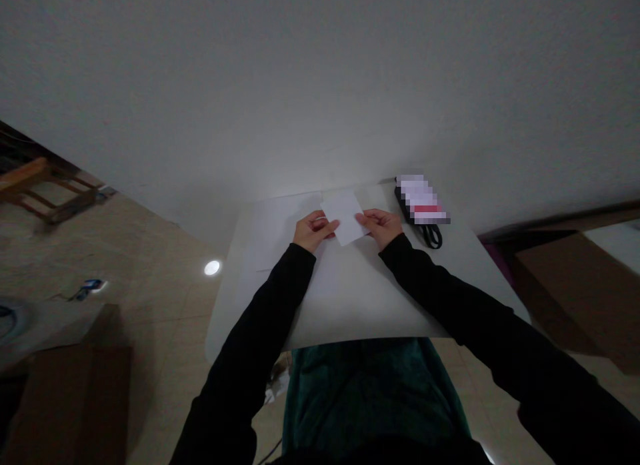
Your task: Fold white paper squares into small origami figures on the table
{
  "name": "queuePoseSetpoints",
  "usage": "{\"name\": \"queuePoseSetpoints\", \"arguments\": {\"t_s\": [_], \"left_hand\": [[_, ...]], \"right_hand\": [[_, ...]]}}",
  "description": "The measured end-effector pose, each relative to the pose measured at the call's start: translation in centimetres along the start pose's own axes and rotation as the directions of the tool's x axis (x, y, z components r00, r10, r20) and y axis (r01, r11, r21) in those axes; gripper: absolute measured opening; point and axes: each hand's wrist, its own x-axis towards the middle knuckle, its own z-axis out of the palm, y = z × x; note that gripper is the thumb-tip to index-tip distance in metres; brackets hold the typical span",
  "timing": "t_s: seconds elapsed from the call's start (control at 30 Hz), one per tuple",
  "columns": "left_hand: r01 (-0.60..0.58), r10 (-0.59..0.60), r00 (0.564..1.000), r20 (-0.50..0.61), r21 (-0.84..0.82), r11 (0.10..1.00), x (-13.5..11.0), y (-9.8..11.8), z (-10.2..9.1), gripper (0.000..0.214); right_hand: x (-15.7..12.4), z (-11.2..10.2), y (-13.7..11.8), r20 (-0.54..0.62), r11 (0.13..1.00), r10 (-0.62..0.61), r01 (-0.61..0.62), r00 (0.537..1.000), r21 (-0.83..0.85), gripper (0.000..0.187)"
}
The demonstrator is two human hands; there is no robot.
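A small white sheet of paper (345, 215) lies tilted on the white table (350, 298), close to the wall. My left hand (313, 230) pinches its left edge with curled fingers. My right hand (381, 226) grips the right edge, thumb on top. Both arms wear black sleeves and reach forward over the tabletop.
A badge with a black lanyard (425, 215) lies on the table just right of my right hand. A white wall rises behind the table. A wooden chair (45, 191) stands far left, brown boxes (65, 398) at lower left and brown furniture (575, 278) at right on the tiled floor.
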Motion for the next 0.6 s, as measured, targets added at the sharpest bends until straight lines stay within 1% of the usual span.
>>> {"name": "queuePoseSetpoints", "arguments": {"t_s": [0.03,0.07,0.1,0.17,0.2,0.27,0.37,0.47,0.53,0.6], "left_hand": [[-0.003,0.002,0.999,-0.037,-0.012,1.0,0.2,-0.4,0.1,0.058],[-0.032,0.03,0.995,-0.093,-0.014,0.999,0.3,-0.6,0.1,0.054],[-0.084,0.084,0.984,-0.156,0.003,0.996,0.5,-0.8,0.0,0.051],[-0.22,0.239,0.943,-0.234,0.104,0.97,0.7,-0.7,-0.5,0.046],[-0.282,0.319,0.92,-0.226,0.181,0.942,0.7,-0.4,-0.8,0.043],[-0.353,0.42,0.895,-0.152,0.334,0.874,0.5,0.5,-1.4,0.038],[-0.412,0.486,0.873,-0.039,0.472,0.779,0.0,1.6,-1.7,0.032],[-0.467,0.514,0.856,0.047,0.496,0.732,-0.5,1.9,-1.3,0.029],[-0.494,0.512,0.852,0.107,0.488,0.72,-0.6,1.8,-0.9,0.029],[-0.505,0.507,0.851,0.137,0.476,0.72,-0.7,1.7,-0.7,0.03]], "right_hand": [[-0.3,0.3,0.0,0.027,0.999,0.037,-0.038,0.999,0.033,0.042],[-0.6,0.5,-0.1,0.082,0.996,0.073,-0.078,0.994,0.051,0.043],[-0.9,0.7,-0.3,0.159,0.992,0.107,-0.117,0.981,0.053,0.044],[-1.3,1.0,-0.7,0.333,0.981,0.16,-0.188,0.929,0.052,0.046],[-1.4,1.0,-1.0,0.395,0.974,0.176,-0.217,0.902,0.061,0.049],[-1.3,0.7,-1.5,0.443,0.962,0.187,-0.255,0.877,0.098,0.054],[-1.0,0.3,-1.7,0.448,0.951,0.164,-0.262,0.879,0.166,0.051],[-1.0,0.2,-1.5,0.455,0.943,0.139,-0.257,0.88,0.209,0.045],[-1.2,0.4,-1.3,0.436,0.944,0.147,-0.257,0.888,0.206,0.042],[-1.3,0.6,-1.1,0.43,0.945,0.159,-0.262,0.889,0.194,0.041]]}}
